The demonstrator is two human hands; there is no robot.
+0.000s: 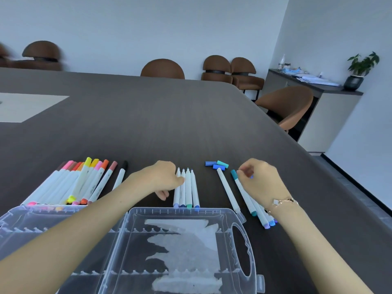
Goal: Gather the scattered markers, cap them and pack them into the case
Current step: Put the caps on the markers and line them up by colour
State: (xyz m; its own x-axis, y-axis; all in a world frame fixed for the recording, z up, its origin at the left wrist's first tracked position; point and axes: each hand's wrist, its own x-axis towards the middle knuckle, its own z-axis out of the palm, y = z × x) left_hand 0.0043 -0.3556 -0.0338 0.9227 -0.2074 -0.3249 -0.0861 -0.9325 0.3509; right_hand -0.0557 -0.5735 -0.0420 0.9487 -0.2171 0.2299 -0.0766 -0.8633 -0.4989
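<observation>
The left hand [163, 177] holds the uncapped markers [186, 188] beside its curled fingers. The right hand [259, 179] pinches a small blue cap [251, 177]. Markers look light, stiff, smooth; I'd grip mid-barrel.

Clear glossy plastic case [237, 247] on a matt dark wood-grain table [148, 124].

On the counter [148, 115], the left hand [163, 177] touches four uncapped markers [186, 187] behind the open clear case [186, 213]; the right hand [261, 181] pinches a small blue cap [251, 177] beside loose caps [217, 164].
</observation>
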